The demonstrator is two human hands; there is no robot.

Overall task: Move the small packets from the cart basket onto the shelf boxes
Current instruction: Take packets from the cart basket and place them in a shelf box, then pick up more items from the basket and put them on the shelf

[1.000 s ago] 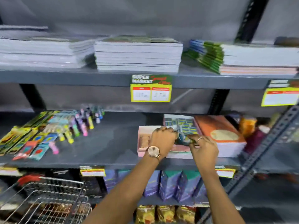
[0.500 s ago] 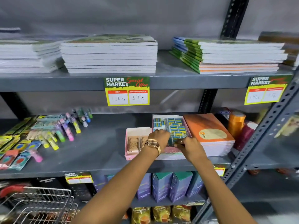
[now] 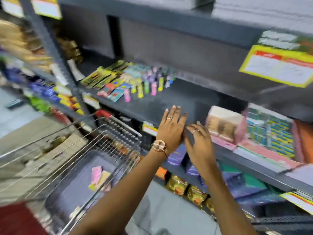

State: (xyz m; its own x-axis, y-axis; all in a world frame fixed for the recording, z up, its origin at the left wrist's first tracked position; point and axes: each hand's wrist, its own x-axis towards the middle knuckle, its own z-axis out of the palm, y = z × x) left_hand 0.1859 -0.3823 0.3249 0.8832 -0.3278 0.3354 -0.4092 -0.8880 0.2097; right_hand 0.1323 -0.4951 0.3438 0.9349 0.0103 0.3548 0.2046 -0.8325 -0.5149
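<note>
At the lower left the wire cart basket (image 3: 108, 146) stands against the shelving, and a few small packets (image 3: 99, 178), pink and pale yellow, lie loose on its grey floor, near its right wall. The picture is smeared, so their count and their long axis cannot be told with any certainty.

The left hand (image 3: 171, 128), with a watch at the wrist, hovers above and to the right of those packets, over the front edge of the middle shelf (image 3: 169, 99). Its fingers are spread flat and it holds nothing. The packets therefore lie down and to the left of it, and this is the hand nearer to the basket.

Just beside it, the right hand (image 3: 199, 145) is also empty, with its fingers loosely parted and curled. It is further from the basket and closer to the shelf boxes.

Further right, the pink open box (image 3: 225, 126) and the box of blue and yellow packets (image 3: 271, 133) sit on the same shelf, well apart from the basket. In my judgement, the coming reach goes down and left.
</note>
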